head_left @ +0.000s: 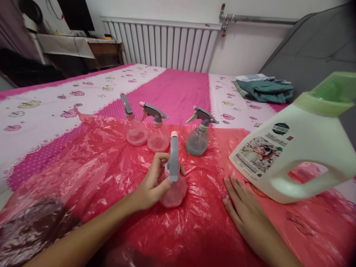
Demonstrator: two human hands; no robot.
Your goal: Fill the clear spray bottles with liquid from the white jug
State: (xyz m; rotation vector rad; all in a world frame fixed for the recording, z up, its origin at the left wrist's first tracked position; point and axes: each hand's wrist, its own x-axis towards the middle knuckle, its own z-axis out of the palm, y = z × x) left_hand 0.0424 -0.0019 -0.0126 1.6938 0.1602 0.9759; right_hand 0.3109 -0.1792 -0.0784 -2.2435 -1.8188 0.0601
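My left hand (154,185) is wrapped round the neck of a clear spray bottle (174,193) with a grey head and pink nozzle; the bottle stands upright on the red plastic sheet (116,218). Flat on that sheet, fingers stretched out, lies my right hand (244,207), just left of a large pale green detergent jug (280,167) with a green cap. Behind the held bottle are two more clear spray bottles (135,131) side by side at the left. A greyish spray bottle (198,140) stands farther right.
A pink and white patterned bedspread (183,89) extends under and beyond the sheet. Folded green cloth (267,89) lies at the back right, near a grey headboard (314,48). A white radiator (167,44) runs along the wall. A desk (102,50) stands at the far left.
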